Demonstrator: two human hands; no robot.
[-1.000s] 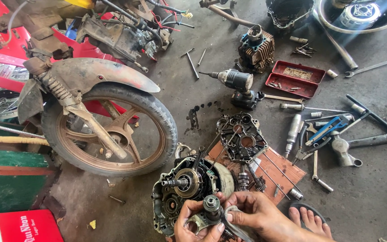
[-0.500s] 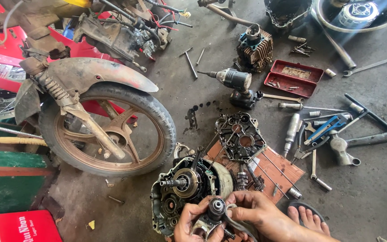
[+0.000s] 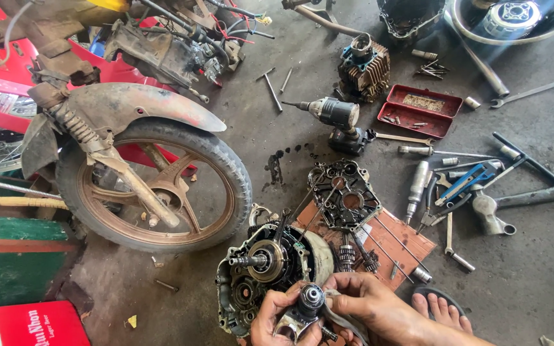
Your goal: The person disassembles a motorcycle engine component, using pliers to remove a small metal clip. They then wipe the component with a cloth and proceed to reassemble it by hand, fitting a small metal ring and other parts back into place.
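While the engine case (image 3: 258, 272) sits just above, both hands, left hand (image 3: 276, 321) and right hand (image 3: 370, 306), grip a small metal part (image 3: 307, 304).

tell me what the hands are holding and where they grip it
Both hands, left hand and right hand, hold a small metal engine part, fingers around its sides.

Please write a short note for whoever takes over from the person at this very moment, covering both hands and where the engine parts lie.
Left hand: cradles a small metal engine part from below.
Right hand: fingers on the same part, with a grey rag under it.
Open engine case lies on the floor just ahead of the hands; its removed cover rests on a brown board with gear shafts.
Cordless drill, red tray and wrenches lie beyond.
Done: case opened, part taken out. Left: the part is in hand, not fitted.
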